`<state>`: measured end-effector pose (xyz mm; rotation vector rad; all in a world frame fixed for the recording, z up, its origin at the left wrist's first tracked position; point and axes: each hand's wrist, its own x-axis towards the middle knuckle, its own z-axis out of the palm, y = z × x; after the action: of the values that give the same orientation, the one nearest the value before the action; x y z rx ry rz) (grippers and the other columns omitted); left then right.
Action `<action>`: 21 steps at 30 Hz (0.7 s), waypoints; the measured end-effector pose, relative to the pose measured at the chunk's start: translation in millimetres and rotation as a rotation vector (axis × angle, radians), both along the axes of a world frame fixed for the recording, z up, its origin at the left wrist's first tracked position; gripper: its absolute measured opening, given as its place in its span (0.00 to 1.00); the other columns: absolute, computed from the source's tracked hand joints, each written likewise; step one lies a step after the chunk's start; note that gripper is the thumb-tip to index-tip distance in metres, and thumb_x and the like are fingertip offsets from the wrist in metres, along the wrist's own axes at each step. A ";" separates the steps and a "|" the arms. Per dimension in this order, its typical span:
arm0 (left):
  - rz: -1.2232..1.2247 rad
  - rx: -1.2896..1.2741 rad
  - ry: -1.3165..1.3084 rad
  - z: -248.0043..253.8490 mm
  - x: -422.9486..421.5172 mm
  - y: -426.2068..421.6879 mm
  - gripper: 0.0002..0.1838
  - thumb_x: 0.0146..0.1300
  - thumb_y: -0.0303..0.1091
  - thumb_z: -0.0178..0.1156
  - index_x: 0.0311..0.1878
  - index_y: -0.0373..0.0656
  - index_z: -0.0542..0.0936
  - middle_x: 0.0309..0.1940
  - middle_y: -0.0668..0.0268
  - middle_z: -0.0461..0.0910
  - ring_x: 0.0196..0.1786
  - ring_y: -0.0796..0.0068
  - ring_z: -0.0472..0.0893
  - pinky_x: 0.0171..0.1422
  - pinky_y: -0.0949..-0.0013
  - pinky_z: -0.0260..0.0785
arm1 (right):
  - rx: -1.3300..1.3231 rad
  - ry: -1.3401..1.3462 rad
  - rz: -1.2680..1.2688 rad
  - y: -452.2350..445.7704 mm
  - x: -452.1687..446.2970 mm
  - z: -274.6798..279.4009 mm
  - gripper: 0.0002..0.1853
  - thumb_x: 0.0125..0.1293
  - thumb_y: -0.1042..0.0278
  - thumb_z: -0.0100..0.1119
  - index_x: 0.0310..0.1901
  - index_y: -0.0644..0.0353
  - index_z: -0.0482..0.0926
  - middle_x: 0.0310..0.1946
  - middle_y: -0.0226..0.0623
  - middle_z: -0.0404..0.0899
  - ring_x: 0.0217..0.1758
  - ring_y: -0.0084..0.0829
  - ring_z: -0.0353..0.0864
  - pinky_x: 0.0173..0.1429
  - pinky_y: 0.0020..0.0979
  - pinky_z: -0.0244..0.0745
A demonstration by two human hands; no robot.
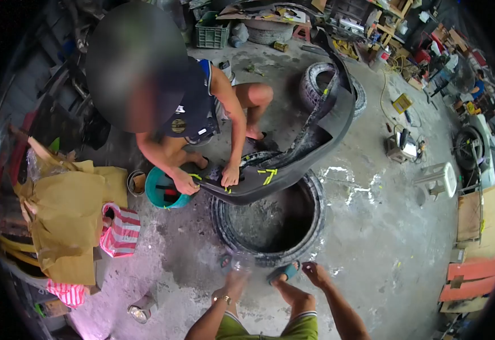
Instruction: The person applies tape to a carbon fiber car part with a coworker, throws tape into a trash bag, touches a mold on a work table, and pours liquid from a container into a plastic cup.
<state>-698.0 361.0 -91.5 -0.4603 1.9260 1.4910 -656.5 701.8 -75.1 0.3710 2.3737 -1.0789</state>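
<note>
My left hand point(238, 285), with a watch on the wrist, is closed around what looks like a clear plastic bottle point(241, 261), blurred and see-through, above my sandalled foot. My right hand point(317, 275) is closed beside my other foot, a small white thing at its fingertips too small to name. In front of my feet a tyre point(317, 226) lies flat on the floor. A long black car bumper point(298, 165) with yellow tape strips rests over its far side. Across from me, a squatting person touches the bumper's left end with both hands.
A teal bucket point(152, 190) stands by the squatting person. To the left are brown paper point(69, 209) and a red-striped bag point(124, 231); a metal can point(140, 310) lies nearby. On the right stand a white stool point(441, 178) and a power tool box point(401, 148).
</note>
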 end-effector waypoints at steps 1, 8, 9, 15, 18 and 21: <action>0.044 0.057 0.024 -19.7 -9.5 9.3 0.17 0.62 0.43 0.69 0.47 0.40 0.85 0.40 0.65 0.87 0.43 0.79 0.83 0.49 0.68 0.73 | 0.043 0.037 0.036 -2.8 -23.2 -30.2 0.17 0.67 0.64 0.60 0.54 0.61 0.81 0.47 0.49 0.84 0.49 0.45 0.84 0.53 0.40 0.78; -0.311 -0.136 0.261 -170.3 -81.4 56.6 0.21 0.65 0.55 0.63 0.46 0.46 0.81 0.32 0.61 0.85 0.38 0.67 0.86 0.42 0.64 0.74 | 0.333 0.428 0.226 1.2 -203.8 -162.6 0.20 0.62 0.68 0.61 0.55 0.60 0.76 0.51 0.46 0.77 0.53 0.50 0.75 0.58 0.45 0.73; -0.323 -0.109 0.287 -180.2 -91.0 64.0 0.23 0.65 0.60 0.60 0.45 0.49 0.81 0.30 0.57 0.84 0.36 0.59 0.86 0.41 0.60 0.75 | 0.332 0.515 0.198 5.2 -226.5 -174.3 0.20 0.61 0.69 0.62 0.55 0.60 0.76 0.52 0.45 0.77 0.54 0.50 0.75 0.59 0.45 0.72; -0.335 0.162 0.344 -221.5 -127.5 83.3 0.13 0.62 0.36 0.71 0.44 0.41 0.80 0.41 0.67 0.81 0.45 0.78 0.80 0.53 0.71 0.71 | 0.269 0.906 0.135 9.3 -353.1 -216.1 0.23 0.62 0.65 0.64 0.58 0.59 0.75 0.56 0.43 0.75 0.59 0.48 0.73 0.60 0.44 0.69; -0.358 0.250 0.434 -220.4 -134.3 89.2 0.14 0.62 0.36 0.71 0.45 0.40 0.80 0.41 0.67 0.81 0.45 0.77 0.81 0.53 0.71 0.72 | 0.248 0.968 0.184 -2.4 -397.8 -230.7 0.25 0.61 0.58 0.68 0.57 0.59 0.76 0.57 0.41 0.75 0.61 0.46 0.72 0.63 0.44 0.67; -0.389 0.304 0.454 -222.0 -143.9 85.3 0.15 0.61 0.36 0.72 0.46 0.40 0.80 0.42 0.66 0.81 0.46 0.76 0.81 0.53 0.69 0.73 | 0.281 1.001 0.226 -21.7 -422.3 -242.8 0.28 0.58 0.54 0.70 0.56 0.59 0.76 0.56 0.40 0.76 0.61 0.45 0.72 0.64 0.45 0.65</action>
<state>-841.9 446.3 -313.5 0.4018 1.9189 1.6739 -1078.7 680.1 -317.9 -0.4685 3.3340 -0.9332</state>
